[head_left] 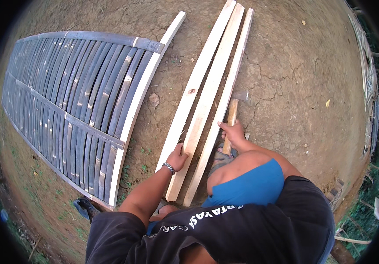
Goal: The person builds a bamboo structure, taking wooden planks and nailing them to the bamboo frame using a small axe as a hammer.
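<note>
Three long pale wooden planks lie side by side on the ground in front of me, with narrow gaps between them. My left hand (177, 158) is closed on the near part of the middle plank (206, 105), beside the left plank (192, 92). My right hand (233, 133) is at the edge of the right plank (225, 100), thumb and fingers closed on it. A hatchet (232, 111) with a wooden handle and grey metal head is at that plank's right side. Its handle passes under my right hand, which covers part of it.
To the left lies a large panel of dark bamboo slats (77, 88), with a pale plank (136, 101) along its right edge. My sandalled foot (219, 159) is close to the right plank. A dark sandal (85, 207) lies near the panel's lower corner. The ground is cracked bare earth.
</note>
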Tool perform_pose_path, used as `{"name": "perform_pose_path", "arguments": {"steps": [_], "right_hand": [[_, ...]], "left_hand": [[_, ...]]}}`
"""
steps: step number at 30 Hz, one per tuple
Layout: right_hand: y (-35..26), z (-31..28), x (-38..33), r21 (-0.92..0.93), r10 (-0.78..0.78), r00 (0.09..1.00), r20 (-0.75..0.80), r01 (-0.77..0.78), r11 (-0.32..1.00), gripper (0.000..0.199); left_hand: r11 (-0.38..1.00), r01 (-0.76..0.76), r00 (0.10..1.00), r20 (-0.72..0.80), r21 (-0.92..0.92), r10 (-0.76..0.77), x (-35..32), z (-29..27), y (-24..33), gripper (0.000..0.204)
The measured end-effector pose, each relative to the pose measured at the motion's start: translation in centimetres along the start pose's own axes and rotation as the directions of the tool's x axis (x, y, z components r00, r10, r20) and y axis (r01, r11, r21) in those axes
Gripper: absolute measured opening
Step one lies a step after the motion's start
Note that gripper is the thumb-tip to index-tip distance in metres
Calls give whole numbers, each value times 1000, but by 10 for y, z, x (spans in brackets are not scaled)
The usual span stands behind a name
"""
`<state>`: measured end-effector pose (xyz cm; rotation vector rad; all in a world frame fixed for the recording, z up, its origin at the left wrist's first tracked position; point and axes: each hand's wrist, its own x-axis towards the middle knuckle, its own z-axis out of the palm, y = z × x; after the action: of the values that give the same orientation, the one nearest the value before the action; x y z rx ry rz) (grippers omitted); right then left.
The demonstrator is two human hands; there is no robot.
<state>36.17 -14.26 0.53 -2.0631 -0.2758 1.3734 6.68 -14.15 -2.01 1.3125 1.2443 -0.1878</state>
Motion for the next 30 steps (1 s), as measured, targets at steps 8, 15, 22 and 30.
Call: {"name": "perform_pose_path", "arguments": {"steps": [8, 15, 22, 30], "right_hand": [[-18, 17, -11, -167, 52, 994, -94, -68, 984, 63], [13, -4, 1, 112, 17, 1000, -12, -16, 994, 53], [4, -4, -12, 289, 21, 996, 88, -46, 956, 37], [8, -4, -15, 113, 24, 999, -48, -19, 993, 45]], "left_hand": [[1000, -5, 1000, 24, -30, 5, -8, -5, 17, 76], [986, -56, 998, 27, -157, 61, -4, -10, 7, 79], [872, 40, 976, 204, -489, 70, -6, -27, 0, 47], [988, -60, 996, -77, -141, 49, -38, -37, 41, 60]]}}
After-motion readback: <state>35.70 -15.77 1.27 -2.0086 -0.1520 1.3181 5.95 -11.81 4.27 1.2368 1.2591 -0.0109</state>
